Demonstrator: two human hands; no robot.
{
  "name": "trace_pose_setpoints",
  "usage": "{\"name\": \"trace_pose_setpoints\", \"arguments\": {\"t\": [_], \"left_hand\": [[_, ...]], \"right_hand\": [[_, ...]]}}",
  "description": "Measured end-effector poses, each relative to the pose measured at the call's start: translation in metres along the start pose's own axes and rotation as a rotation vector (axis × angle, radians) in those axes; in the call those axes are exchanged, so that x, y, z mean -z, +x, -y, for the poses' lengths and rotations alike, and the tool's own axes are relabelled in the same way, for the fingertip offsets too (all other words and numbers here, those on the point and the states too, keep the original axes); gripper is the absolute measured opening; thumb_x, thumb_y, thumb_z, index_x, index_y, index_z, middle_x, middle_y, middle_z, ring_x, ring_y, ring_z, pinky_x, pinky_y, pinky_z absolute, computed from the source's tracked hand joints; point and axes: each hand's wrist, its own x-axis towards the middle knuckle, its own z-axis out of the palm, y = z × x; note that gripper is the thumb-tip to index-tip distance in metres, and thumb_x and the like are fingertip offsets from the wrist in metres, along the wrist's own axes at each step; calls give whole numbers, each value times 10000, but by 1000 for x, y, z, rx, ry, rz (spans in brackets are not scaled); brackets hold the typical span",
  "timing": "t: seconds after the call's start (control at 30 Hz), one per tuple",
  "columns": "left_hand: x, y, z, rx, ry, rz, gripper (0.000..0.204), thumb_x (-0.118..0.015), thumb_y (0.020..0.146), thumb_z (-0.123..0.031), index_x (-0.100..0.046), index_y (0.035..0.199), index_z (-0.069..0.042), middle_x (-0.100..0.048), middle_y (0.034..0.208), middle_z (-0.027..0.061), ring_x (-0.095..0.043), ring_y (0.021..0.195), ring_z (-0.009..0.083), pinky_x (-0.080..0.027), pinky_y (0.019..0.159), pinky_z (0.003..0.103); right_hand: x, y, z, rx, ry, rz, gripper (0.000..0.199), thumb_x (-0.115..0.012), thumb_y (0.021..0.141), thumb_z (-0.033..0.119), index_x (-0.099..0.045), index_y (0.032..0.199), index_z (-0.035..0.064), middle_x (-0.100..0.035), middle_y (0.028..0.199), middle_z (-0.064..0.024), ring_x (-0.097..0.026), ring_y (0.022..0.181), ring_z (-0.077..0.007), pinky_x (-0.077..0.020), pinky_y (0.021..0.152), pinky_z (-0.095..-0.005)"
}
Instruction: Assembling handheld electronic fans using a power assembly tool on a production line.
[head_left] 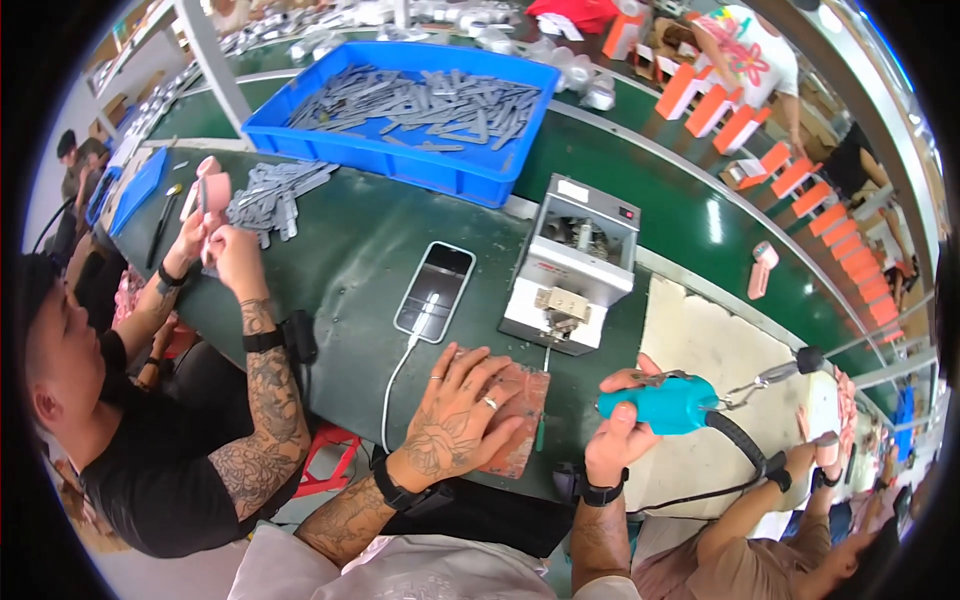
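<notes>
A long dark green workbench [350, 260] runs beside a conveyor in a busy factory hall. At its near edge lies a flat reddish-brown pad [515, 420]; the left hand [455, 415] presses on it, fingers spread flat. The right hand [620, 435] is wrapped around a teal electric screwdriver [665, 403]. Behind stand a phone [435, 291] on its cable, a grey screw feeder [572, 265] and a blue bin [400, 100] of grey strips.
</notes>
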Motion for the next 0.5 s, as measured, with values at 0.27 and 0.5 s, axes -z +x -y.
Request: {"name": "trace_pose_setpoints", "arguments": {"t": [0.27, 0.5], "left_hand": [[-1, -1, 0, -6, 8, -30, 389, -747, 865, -315, -662, 1202, -140, -584, 1378, 107, -494, 1347, 370, -267, 1219, 593], [0, 0, -1, -15, 1, -7, 395, -720, 888, -318, -650, 1226, -126, -549, 1394, 117, -451, 1374, 368, -239, 1231, 589]], "right_hand": [[-2, -2, 2, -47, 59, 10, 715, -694, 951, 499, -544, 1327, -90, -688, 887, -103, -629, 851, -181, -501, 798, -348], [3, -3, 5, -55, 153, 73, 589, -746, 934, 255, -530, 1384, -58, -697, 977, -104, -603, 794, -108, -450, 661, -240]]}}
